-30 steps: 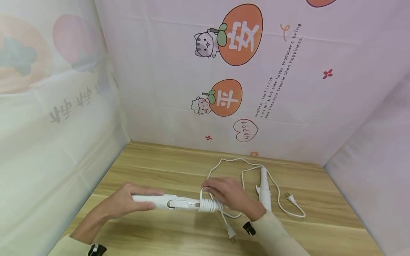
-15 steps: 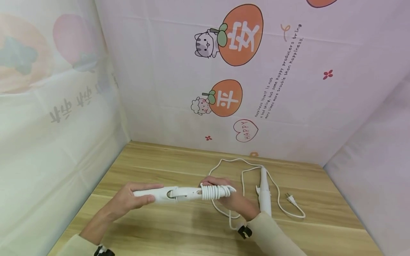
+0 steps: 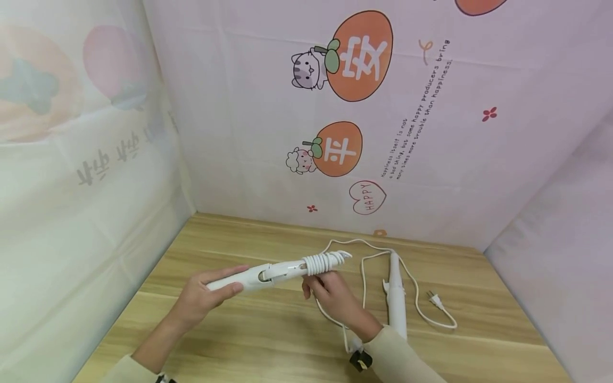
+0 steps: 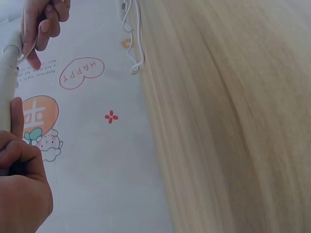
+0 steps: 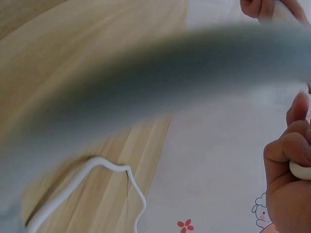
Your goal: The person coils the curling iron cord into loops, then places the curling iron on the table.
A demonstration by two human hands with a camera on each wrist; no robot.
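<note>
White curling iron [image 3: 251, 280] tilts at lower centre, left hand [image 3: 203, 298] gripping its body, right hand [image 3: 332, 297] curled round the cord [image 5: 301, 173]! Any slackening there could let those wound coils [image 3: 318, 264] loosen and slip off the end.

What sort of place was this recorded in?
Probably a tabletop booth, perhaps curtained off for filming: a wood-grain table, a cartoon-printed backdrop rising behind it, and pale hangings on both sides.

Remotely, I am viewing a screened booth [image 3: 119, 218]: printed cloth [image 3: 234, 127] hanging beyond the fingers [image 3: 219, 274], wood-grain tabletop [image 3: 239, 239] lying below.
</note>
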